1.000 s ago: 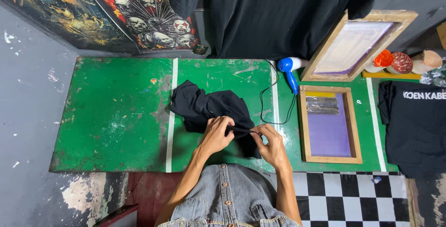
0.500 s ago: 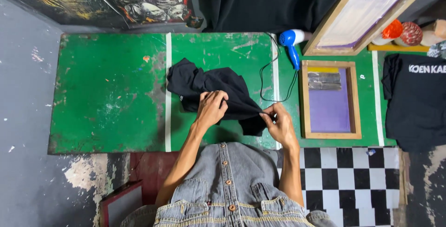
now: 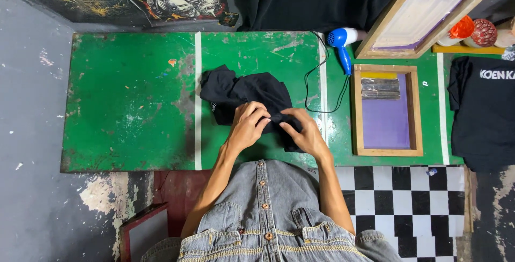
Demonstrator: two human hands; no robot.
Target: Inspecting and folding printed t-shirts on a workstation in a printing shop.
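I see both hands pinching the crumpled black cloth garment (image 3: 247, 94) on the worn green table (image 3: 129, 96): left hand (image 3: 248, 125), right hand (image 3: 304, 133), fingers closed on fabric.

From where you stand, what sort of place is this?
Most likely a small shirt-printing workshop. A wood-framed printing screen lies flat on the green table, a second frame leans behind it, and a blue hair dryer sits nearby. Both hands, left and right, grip a crumpled black shirt.
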